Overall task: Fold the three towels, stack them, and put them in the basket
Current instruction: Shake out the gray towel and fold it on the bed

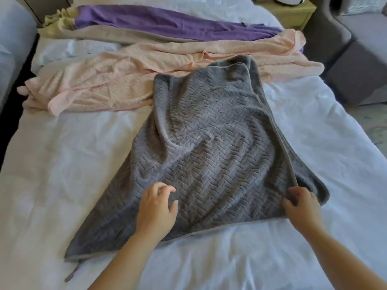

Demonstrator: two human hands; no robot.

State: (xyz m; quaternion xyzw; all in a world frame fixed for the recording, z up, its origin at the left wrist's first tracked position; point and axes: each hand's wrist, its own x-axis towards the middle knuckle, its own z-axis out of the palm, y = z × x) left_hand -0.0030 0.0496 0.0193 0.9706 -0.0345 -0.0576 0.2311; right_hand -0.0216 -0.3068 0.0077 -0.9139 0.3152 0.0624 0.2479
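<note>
A grey towel (209, 147) with a herringbone weave lies doubled over and rumpled in the middle of the white bed (62, 185). My right hand (301, 208) pinches the towel's near right corner, where two layers meet. My left hand (156, 208) hovers over the towel's near edge with its fingers curled and apart, holding nothing. Beyond the grey towel, a peach towel (125, 80) lies crumpled across the bed. A purple towel (167, 24) is stretched out at the far end. No basket is in view.
A beige cloth (100, 34) and a yellowish cloth (58, 17) lie by the purple towel. A grey armchair (356, 59) stands to the right of the bed, and a light wooden side table (289, 11) at the back right.
</note>
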